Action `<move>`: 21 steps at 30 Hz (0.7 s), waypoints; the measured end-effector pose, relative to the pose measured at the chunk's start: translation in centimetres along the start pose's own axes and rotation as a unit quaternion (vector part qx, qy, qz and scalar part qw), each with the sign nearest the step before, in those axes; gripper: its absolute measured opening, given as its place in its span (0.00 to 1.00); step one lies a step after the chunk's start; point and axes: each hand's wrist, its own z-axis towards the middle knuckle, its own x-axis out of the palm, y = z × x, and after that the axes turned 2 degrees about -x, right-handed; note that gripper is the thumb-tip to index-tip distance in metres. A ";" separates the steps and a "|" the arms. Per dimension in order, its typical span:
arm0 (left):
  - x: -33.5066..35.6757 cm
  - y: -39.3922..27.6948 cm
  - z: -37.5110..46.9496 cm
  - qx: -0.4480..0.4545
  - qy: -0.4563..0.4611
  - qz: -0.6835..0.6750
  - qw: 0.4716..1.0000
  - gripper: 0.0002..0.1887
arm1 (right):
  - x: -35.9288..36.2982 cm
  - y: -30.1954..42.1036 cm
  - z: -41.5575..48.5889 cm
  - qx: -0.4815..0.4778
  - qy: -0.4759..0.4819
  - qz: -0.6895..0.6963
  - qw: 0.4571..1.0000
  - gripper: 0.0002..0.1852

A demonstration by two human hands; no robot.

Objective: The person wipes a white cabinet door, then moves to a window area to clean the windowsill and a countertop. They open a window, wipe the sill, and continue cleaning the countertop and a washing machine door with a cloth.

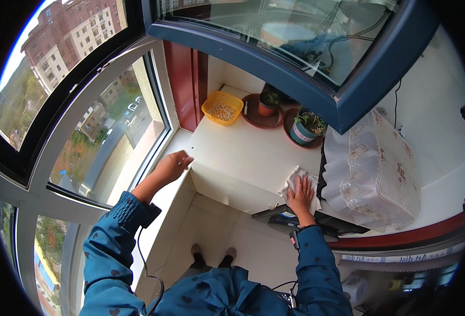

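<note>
My right hand [302, 195] presses with spread fingers on a crumpled white cloth [296, 178]. The cloth lies at the right front edge of a white cabinet top [232, 148], beside the lace-covered item. Over the windowsill [165, 173], next to the cabinet's left front corner, hangs my left hand [171, 166]. Its fingers are curled in and nothing shows between them. A small dark spot [192, 147] marks the white surface just beyond it.
At the back stand a yellow plastic basket [222, 108] of small pale pieces, a potted plant [268, 103] and a green-potted plant [306, 128] on brown saucers. An open blue-framed window sash [252, 59] juts overhead. A floral lace cover [374, 173] drapes a boxy item at right.
</note>
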 end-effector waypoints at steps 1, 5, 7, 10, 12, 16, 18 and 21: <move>0.6 4.7 -1.8 -0.051 -0.003 0.090 0.995 0.18 | -0.1 0.3 0.1 0.012 -0.012 -0.002 1.000 0.42; 5.0 17.8 -8.0 -0.115 -0.020 0.116 0.986 0.17 | 0.7 6.0 1.3 0.055 -0.021 -0.037 0.998 0.39; 7.6 21.4 -10.0 -0.098 -0.040 0.123 0.987 0.17 | 2.4 12.6 2.3 -0.011 -0.009 -0.056 0.998 0.39; 10.9 24.4 -10.5 -0.128 -0.016 0.139 0.982 0.19 | 5.5 24.7 4.1 -0.175 -0.045 -0.013 0.983 0.38; 12.0 25.9 -9.5 -0.166 0.011 0.180 0.969 0.25 | 6.9 31.8 5.5 -0.267 -0.061 0.018 0.962 0.38; 13.2 28.9 -7.6 -0.188 0.045 0.232 0.953 0.39 | 8.7 36.0 7.5 -0.355 -0.032 0.042 0.933 0.36; 13.6 29.9 -7.1 -0.178 0.073 0.287 0.938 0.44 | 8.0 31.4 7.8 -0.387 -0.057 0.060 0.919 0.36; 13.5 30.9 -6.2 -0.179 0.084 0.260 0.945 0.50 | 5.0 19.5 7.3 -0.188 -0.052 -0.025 0.981 0.34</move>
